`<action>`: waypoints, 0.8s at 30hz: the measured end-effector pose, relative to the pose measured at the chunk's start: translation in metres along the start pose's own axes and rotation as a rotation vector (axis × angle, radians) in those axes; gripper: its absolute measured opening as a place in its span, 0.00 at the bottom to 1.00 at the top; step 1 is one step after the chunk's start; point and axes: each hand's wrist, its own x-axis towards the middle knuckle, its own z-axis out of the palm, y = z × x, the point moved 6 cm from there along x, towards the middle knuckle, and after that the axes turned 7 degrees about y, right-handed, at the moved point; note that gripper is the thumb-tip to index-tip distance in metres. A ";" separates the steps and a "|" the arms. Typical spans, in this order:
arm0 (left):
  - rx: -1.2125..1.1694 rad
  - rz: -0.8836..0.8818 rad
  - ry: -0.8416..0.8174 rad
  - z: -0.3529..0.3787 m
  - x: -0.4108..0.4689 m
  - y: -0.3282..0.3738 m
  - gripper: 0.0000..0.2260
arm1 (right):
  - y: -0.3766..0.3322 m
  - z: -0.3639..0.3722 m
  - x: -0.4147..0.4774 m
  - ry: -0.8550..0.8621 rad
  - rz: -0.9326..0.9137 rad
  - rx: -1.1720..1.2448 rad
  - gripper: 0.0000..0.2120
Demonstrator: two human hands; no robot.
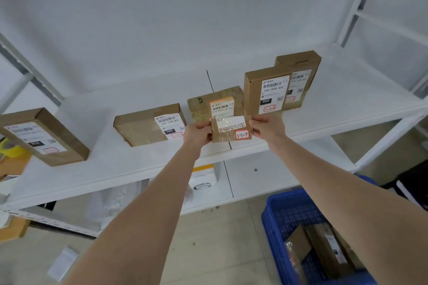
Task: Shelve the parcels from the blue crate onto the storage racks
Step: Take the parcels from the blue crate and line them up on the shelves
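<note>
The small brown parcel marked 3-3-4 [230, 129] is held upright over the front edge of the white rack shelf [115, 169]; whether its bottom edge touches the board cannot be told. The left hand [196, 133] grips its left edge with curled fingers, and the right hand [266, 126] pinches its right edge.

Directly behind this parcel stands a squat parcel with an orange-edged label [201, 105]. Behind and to the right of it, a tall parcel labelled 060-06B A05 [254, 90] stands upright, with a second tall parcel [301, 62] just behind that one. To its left a flat parcel [139, 127] lies on the shelf, and far to the left lies a long parcel [46, 136]. Below and to the right of the held parcel sits the blue crate [289, 215] on the floor, with more brown parcels [324, 252] inside.
</note>
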 end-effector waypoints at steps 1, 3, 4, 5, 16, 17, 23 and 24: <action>-0.008 -0.006 0.003 0.000 0.002 0.000 0.11 | -0.001 0.001 0.000 0.005 0.008 0.015 0.12; -0.006 -0.006 0.005 0.000 0.004 0.000 0.11 | -0.004 0.002 -0.001 0.004 0.024 0.027 0.10; -0.001 -0.004 0.003 0.001 0.004 0.001 0.11 | -0.005 0.002 -0.001 0.000 0.028 0.030 0.09; 0.003 -0.001 0.000 0.001 0.005 0.001 0.11 | -0.006 0.002 -0.002 -0.005 0.029 0.038 0.09; 0.021 0.020 -0.012 0.005 0.010 0.004 0.10 | -0.008 0.004 0.003 0.024 0.003 0.068 0.09; 0.032 0.023 -0.006 0.005 0.011 0.003 0.10 | -0.007 0.005 0.003 0.021 0.000 0.070 0.06; 0.028 0.031 -0.017 0.005 0.012 0.002 0.10 | 0.002 0.009 0.011 0.042 -0.008 0.021 0.10; 0.026 0.031 -0.018 0.005 0.012 0.002 0.10 | 0.005 0.010 0.013 0.047 -0.006 0.016 0.10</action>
